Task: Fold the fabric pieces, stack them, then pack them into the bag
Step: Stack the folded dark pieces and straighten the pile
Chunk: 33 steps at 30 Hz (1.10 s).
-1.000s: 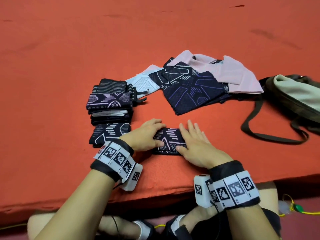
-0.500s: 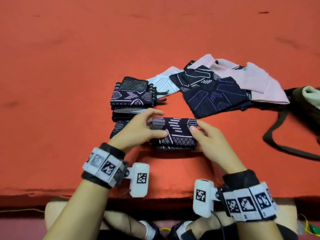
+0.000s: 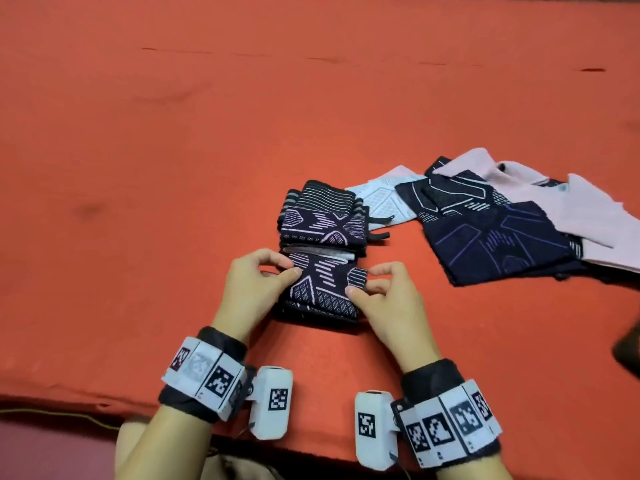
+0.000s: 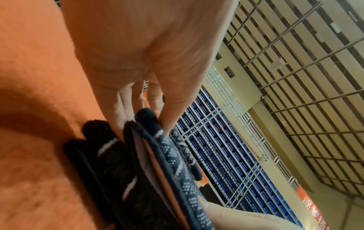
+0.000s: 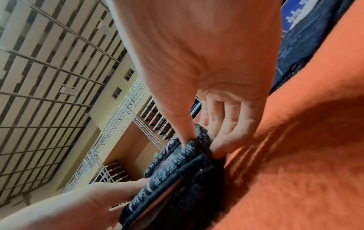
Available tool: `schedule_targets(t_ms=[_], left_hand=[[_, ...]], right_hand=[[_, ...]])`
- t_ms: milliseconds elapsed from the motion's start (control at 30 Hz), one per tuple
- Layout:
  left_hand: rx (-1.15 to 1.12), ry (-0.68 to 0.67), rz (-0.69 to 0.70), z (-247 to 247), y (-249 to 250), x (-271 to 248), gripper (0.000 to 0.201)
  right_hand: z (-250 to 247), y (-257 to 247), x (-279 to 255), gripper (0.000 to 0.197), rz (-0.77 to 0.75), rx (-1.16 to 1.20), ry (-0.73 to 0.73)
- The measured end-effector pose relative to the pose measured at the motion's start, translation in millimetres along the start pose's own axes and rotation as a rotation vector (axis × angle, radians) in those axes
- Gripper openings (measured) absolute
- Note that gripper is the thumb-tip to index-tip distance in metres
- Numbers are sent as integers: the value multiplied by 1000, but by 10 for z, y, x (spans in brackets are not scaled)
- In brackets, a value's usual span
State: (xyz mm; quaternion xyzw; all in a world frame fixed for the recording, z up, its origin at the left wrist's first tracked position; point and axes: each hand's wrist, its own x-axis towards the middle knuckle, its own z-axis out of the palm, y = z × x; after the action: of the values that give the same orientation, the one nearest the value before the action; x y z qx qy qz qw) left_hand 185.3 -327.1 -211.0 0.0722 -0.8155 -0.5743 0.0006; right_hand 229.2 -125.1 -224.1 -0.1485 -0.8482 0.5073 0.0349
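A folded dark patterned fabric piece (image 3: 320,289) lies on top of another folded dark piece, just in front of the stack of folded pieces (image 3: 323,216). My left hand (image 3: 277,271) pinches its left edge (image 4: 155,129) between thumb and fingers. My right hand (image 3: 360,282) pinches its right edge (image 5: 193,146) the same way. Unfolded pieces (image 3: 498,233), dark blue, white and pink, lie spread to the right. The bag (image 3: 627,351) shows only as a dark sliver at the right border.
Everything rests on a wide orange-red felt surface (image 3: 173,168), whose near edge (image 3: 86,407) runs just under my wrists. A loose black strap end (image 3: 379,235) sticks out from the stack toward the unfolded pile.
The hands lifted the folded piece from in front of me and carried it left and forward onto the near folded piece. Flat pressing hands became pinches at both ends. The bag slid out of view.
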Motion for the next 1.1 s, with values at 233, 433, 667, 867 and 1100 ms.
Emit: schedule_targets(t_ms=[233,433,667,867,1100], left_hand=[[56,26,25,-13,-139,93,21],[401,35,126,1,-109,40,23],[556,-179,498,11,109,24,17],[724,-278,373,89,63,21,29],[855,-136,450,223,605,-167,15]], right_hand=[[113,-29,8,33,-68,-31,31],[89,18,89,28,-20,-232,-36],[27,-47,-24,20,-164,-260,-36],[55,-48,-65,25,-108,-365,-125],[-352,81,-22,17,-131,46,-61]])
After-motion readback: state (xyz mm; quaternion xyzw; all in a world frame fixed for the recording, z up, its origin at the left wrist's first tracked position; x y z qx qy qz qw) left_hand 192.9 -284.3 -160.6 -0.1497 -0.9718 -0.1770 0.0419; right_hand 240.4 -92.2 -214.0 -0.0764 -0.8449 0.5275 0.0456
